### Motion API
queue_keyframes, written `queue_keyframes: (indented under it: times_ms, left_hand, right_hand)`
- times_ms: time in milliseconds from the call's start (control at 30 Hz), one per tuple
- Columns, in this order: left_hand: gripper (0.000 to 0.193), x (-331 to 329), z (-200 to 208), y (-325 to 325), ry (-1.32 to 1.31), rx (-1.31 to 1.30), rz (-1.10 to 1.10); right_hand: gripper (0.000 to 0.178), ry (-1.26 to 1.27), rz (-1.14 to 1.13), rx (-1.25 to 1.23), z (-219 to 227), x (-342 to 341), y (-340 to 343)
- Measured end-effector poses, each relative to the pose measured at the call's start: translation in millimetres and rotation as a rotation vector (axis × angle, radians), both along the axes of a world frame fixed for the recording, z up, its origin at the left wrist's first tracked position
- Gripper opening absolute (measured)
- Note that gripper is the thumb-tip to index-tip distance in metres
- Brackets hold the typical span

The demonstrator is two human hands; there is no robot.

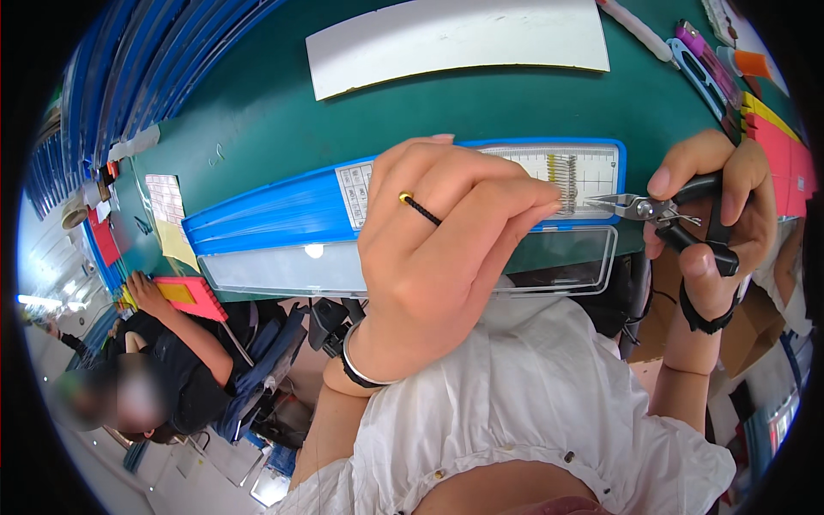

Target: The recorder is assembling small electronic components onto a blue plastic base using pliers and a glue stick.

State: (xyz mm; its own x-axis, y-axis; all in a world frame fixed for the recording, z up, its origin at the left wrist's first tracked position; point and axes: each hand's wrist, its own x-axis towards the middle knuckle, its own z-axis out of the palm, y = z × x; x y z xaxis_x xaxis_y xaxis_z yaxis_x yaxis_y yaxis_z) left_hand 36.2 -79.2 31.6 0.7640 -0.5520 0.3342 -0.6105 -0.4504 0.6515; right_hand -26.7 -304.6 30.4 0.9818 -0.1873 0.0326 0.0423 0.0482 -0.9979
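My left hand [433, 249] is over a long blue case [270, 210], its thumb and fingertips pinched together beside a row of thin metal pins [563, 176]. Whatever lies in the pinch is too small to make out. The pins stand close together on a white gridded strip [601, 172] at the case's right end. In my right hand [742, 193] is a pair of small pliers [642, 209] with black handles. Their slim jaws point left, close to the pins and my left fingertips. Along the case's near side lies a clear plastic lid [283, 270], partly covered by my left hand.
A white board [463, 43] lies across the far part of the green table [266, 120]. Blue strips [172, 60] are stacked at far left. Scissors [693, 75] and a purple cutter [708, 60] sit at far right, above a red-and-yellow holder [779, 154]. Another person's hand [148, 294] is at left.
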Motion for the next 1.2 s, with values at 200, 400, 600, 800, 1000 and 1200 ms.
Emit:
queue_keyframes:
  times_ms: [200,400,600,800,1000,1200]
  left_hand:
    - [0.015,-1.1,-2.9,0.2,0.031,-0.038,0.013]
    - [0.012,0.5,-0.5,-1.9,0.028,-0.055,0.002]
    - [0.066,-3.2,21.1,4.0,0.003,0.13,0.029]
    - [0.092,-12.0,21.3,17.4,-0.062,0.638,-0.07]
    - [0.086,-13.6,14.8,14.5,-0.048,0.745,-0.061]
    - [0.085,-7.4,14.8,15.4,0.013,0.738,-0.09]
  right_hand:
    - [0.059,-0.008,0.062,-0.005,-2.0,0.0,-0.8]
    - [0.056,0.016,0.064,-0.061,-0.2,0.5,1.3]
    - [0.052,-0.046,0.084,-0.038,-0.3,3.8,-4.1]
    - [0.038,-0.106,0.181,-0.37,10.5,16.4,-12.0]
    - [0.034,-0.056,0.185,-0.402,6.0,18.9,-14.3]
    - [0.03,-0.027,0.183,-0.401,1.3,13.3,-19.9]
